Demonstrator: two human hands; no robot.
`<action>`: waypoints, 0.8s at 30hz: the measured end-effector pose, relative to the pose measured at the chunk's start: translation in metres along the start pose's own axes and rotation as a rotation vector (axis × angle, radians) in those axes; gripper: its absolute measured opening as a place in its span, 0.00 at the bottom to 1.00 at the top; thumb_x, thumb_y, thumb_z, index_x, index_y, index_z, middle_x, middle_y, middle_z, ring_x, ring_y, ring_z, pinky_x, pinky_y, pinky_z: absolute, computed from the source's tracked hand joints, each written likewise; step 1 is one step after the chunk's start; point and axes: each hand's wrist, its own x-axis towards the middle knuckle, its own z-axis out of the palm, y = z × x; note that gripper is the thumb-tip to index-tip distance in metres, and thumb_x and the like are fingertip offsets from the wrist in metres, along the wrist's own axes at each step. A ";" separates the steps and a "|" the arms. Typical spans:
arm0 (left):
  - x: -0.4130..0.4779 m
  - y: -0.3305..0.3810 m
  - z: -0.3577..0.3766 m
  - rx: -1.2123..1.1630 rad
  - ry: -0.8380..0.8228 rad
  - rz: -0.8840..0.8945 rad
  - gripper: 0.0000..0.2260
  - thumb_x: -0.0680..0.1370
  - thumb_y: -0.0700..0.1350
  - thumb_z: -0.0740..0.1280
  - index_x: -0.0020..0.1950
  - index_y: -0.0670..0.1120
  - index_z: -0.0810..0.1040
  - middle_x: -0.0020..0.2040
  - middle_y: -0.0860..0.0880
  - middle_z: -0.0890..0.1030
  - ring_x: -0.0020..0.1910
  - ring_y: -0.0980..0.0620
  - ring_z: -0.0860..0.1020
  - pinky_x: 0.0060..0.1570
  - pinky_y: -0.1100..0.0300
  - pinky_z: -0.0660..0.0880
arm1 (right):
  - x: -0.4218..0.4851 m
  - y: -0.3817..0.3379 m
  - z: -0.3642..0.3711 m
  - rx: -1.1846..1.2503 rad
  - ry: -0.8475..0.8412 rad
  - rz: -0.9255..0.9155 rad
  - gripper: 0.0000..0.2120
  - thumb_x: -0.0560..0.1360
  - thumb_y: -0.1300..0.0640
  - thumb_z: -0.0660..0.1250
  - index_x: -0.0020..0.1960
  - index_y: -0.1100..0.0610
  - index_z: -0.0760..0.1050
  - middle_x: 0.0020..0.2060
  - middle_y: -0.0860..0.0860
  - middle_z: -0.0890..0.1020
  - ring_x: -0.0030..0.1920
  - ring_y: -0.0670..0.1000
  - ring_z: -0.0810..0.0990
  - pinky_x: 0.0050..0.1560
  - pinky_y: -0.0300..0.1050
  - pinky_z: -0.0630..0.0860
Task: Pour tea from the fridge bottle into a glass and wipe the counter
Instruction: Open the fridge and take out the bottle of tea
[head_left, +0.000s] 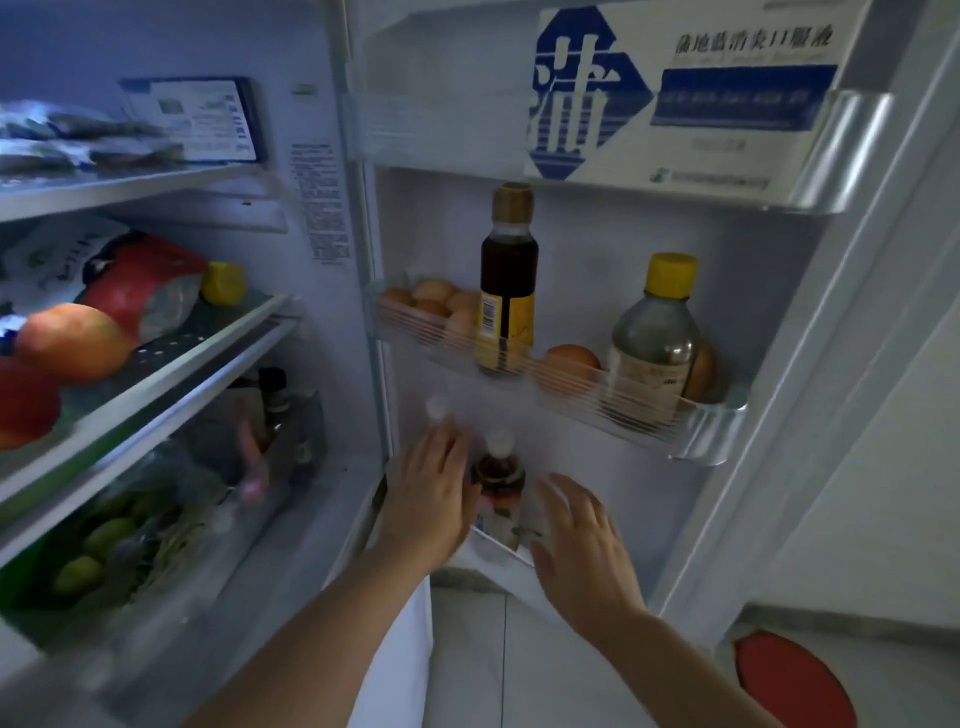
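The fridge stands open in front of me. In the lowest door shelf stands a tea bottle (498, 483) with a white cap, brown liquid and a pale label. A second white-capped bottle (437, 408) shows just behind my left hand, mostly hidden. My left hand (431, 499) is flat, fingers apart, at the tea bottle's left side, touching or nearly touching it. My right hand (579, 545) is spread to the bottle's right, a little apart from it. Neither hand holds anything. No glass or cloth is in view.
The middle door shelf (623, 400) holds eggs, a dark sauce bottle (508, 280) and a yellow-capped bottle (657, 343). A blue-and-white box (675, 93) fills the top door shelf. Fruit and bags lie on the inner shelves at left. A red object (789, 680) lies on the floor, lower right.
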 end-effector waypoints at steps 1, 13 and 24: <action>0.003 -0.006 0.007 -0.001 -0.029 0.006 0.22 0.77 0.52 0.54 0.68 0.44 0.69 0.69 0.44 0.71 0.66 0.42 0.71 0.60 0.46 0.73 | 0.007 0.001 0.006 0.060 -0.056 0.070 0.28 0.70 0.60 0.70 0.68 0.57 0.65 0.66 0.54 0.71 0.67 0.55 0.70 0.65 0.44 0.68; -0.022 -0.039 0.076 0.053 -0.377 -0.062 0.27 0.82 0.52 0.51 0.77 0.51 0.42 0.78 0.50 0.42 0.77 0.50 0.41 0.76 0.49 0.42 | 0.071 -0.006 0.074 0.487 -0.181 0.419 0.38 0.66 0.49 0.74 0.70 0.54 0.60 0.66 0.52 0.72 0.65 0.53 0.72 0.64 0.49 0.71; -0.028 -0.048 0.081 0.023 -0.361 -0.048 0.26 0.82 0.53 0.51 0.77 0.52 0.45 0.79 0.52 0.44 0.77 0.51 0.42 0.75 0.51 0.42 | 0.073 -0.016 0.075 0.682 -0.024 0.552 0.31 0.62 0.56 0.78 0.61 0.56 0.69 0.52 0.50 0.79 0.55 0.51 0.77 0.50 0.37 0.68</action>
